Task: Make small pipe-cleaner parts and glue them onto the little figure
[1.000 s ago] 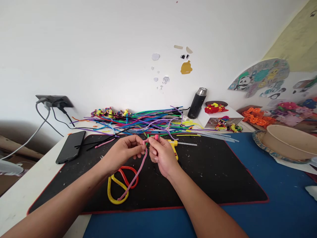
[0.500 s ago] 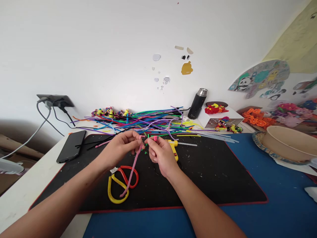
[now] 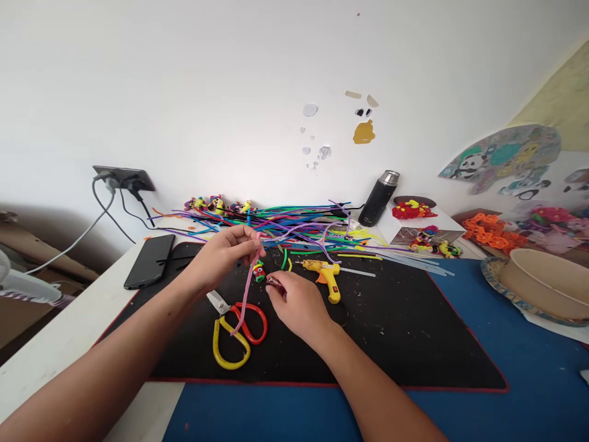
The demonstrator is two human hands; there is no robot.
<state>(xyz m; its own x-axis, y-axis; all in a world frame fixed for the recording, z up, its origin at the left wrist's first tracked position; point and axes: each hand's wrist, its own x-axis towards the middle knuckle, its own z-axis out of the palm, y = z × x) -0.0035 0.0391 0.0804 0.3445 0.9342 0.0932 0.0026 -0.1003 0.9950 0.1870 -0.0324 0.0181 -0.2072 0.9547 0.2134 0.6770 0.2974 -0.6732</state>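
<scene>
My left hand point(image 3: 237, 250) pinches a pink pipe cleaner point(image 3: 247, 291), whose long end hangs down over the scissors. Just below those fingertips lies a small red and green figure point(image 3: 259, 271) with white eyes. To its right, my right hand point(image 3: 294, 301) is closed around a small shiny dark-red object point(image 3: 276, 283); its kind is hidden by the fingers. The scissors point(image 3: 232, 368), with one yellow and one red handle, lie on the black mat point(image 3: 396, 344). A yellow glue gun point(image 3: 327, 277) rests beyond my right hand.
A heap of coloured pipe cleaners point(image 3: 285, 222) runs along the wall. A black phone point(image 3: 150, 261) lies at the left, a black flask point(image 3: 380, 197) stands at the back. Clear glue sticks point(image 3: 427, 263), a white box point(image 3: 414, 232) and a round beige bowl point(image 3: 552, 285) are right.
My right hand has moved down and away from my left hand, and a dark-red object now shows in it. The small figure and the glue gun have come into fuller view. The camera view has shifted.
</scene>
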